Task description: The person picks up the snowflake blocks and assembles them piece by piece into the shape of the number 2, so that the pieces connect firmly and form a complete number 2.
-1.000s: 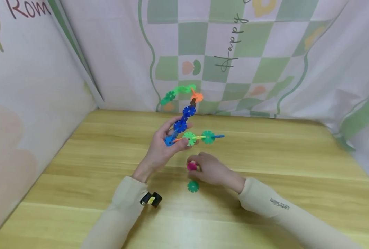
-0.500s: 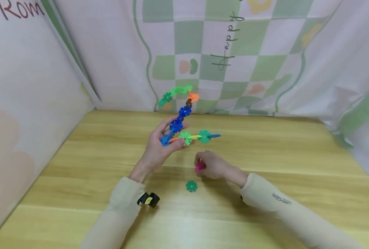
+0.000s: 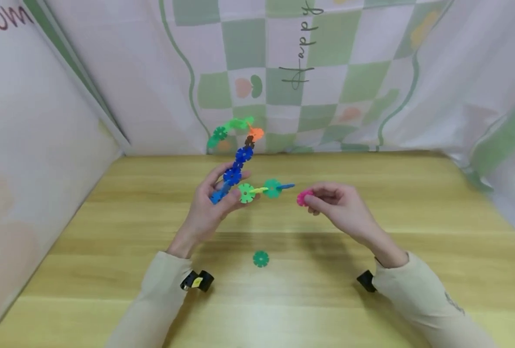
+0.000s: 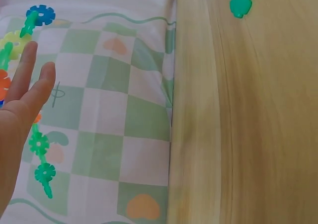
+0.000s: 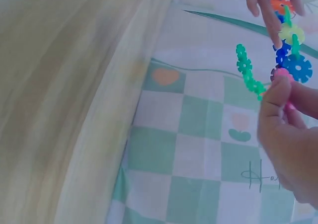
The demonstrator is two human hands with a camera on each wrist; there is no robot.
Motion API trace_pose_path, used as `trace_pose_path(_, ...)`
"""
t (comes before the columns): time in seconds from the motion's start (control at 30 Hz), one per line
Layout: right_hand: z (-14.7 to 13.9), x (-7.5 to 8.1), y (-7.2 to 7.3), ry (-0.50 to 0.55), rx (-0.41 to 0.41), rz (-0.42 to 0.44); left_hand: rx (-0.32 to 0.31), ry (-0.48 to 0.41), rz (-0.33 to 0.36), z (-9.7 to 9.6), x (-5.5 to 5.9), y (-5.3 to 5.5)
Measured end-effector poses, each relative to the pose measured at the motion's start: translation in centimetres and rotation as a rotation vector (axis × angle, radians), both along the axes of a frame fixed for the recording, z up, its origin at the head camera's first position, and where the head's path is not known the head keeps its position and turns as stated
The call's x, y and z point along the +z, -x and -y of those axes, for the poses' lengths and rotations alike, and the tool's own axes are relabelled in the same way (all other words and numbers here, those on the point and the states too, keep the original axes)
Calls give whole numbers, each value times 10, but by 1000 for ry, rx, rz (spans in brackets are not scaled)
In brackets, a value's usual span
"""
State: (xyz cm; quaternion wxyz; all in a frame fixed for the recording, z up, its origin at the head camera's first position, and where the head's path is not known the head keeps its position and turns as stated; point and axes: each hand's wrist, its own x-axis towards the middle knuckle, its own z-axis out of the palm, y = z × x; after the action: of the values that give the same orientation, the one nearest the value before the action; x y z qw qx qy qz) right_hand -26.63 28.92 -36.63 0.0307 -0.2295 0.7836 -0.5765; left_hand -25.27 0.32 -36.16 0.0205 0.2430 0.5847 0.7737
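My left hand (image 3: 209,208) grips a chain of notched plastic discs (image 3: 244,154) above the table, thumb in front and fingers behind. One end of the chain curves up and left in green; the other runs right to a blue disc (image 3: 287,186) seen edge-on. Between thumb and fingertips my right hand (image 3: 344,205) pinches a pink notched disc (image 3: 303,197), just right of that blue end. In the right wrist view the pink disc (image 5: 282,74) overlaps the blue disc (image 5: 297,68). A single green disc (image 3: 261,258) lies flat on the table below the hands.
A wooden table (image 3: 109,270) lies under both arms. Behind it hangs a checked cloth (image 3: 327,72), and a white wall panel (image 3: 31,106) stands at the left. Black wrist cameras (image 3: 198,281) sit at the sleeves.
My right hand has risen from near the table and moved right and up, bringing the pink disc beside the chain's blue end. The head view has shifted slightly; the left hand keeps its grip.
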Motion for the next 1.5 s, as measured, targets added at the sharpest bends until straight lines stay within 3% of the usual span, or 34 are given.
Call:
trace_pose_path(0.27,3,9,-4,143,8,63,-12,-8,27,1,-1,-3)
trace_pose_path(0.6,2,7,-5,148,-9,89,-42,11,24,-5,-3,-3)
trace_pose_path(0.93,4,8,-8,137,-20,120,-43,95,-27,-6,-3,-3)
trace_pose_path(1.2,8,5,-8,149,-39,105,9,243,-120,-5,-5,-2)
trace_pose_path(1.5,7,2,-8,149,-53,139,-13,286,-158,-7,-8,0)
